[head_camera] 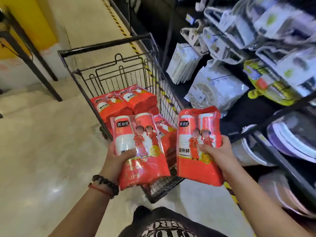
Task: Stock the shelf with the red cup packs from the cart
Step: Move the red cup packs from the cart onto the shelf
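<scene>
Your left hand (119, 158) has its fingers wrapped round the lower half of one red cup pack (140, 151), thumb pressed on the front film, and your right hand (217, 151) grips a second pack (198, 144) the same way, thumb across the printed figures and fingers curled behind its right edge. Both packs are held upright above the near end of the cart (106, 48), so the step in hand looks like the carry from cart to shelf. To do it well, keep each grip low and firm where the stacked cups give the film something solid to bear on, since the wrapper looks slick and loose at the bottom; turn right toward the shelf (290, 170) and set one pack down fully before you let go of the other. Face the printed side outward. More packs (126, 103) lie flat in the cart basket behind those you hold, so several trips seem to remain. On the labels, a dark badge near the top of each pack carries three characters that appear to read 优多多, and the larger white characters lower down read 喜庆杯; smaller print beneath is too blurred to make out. The shelf goods to your right, white bagged plates (213, 89) and a yellow-green packet (266, 86), are smeared by motion and their tags cannot be read.
</scene>
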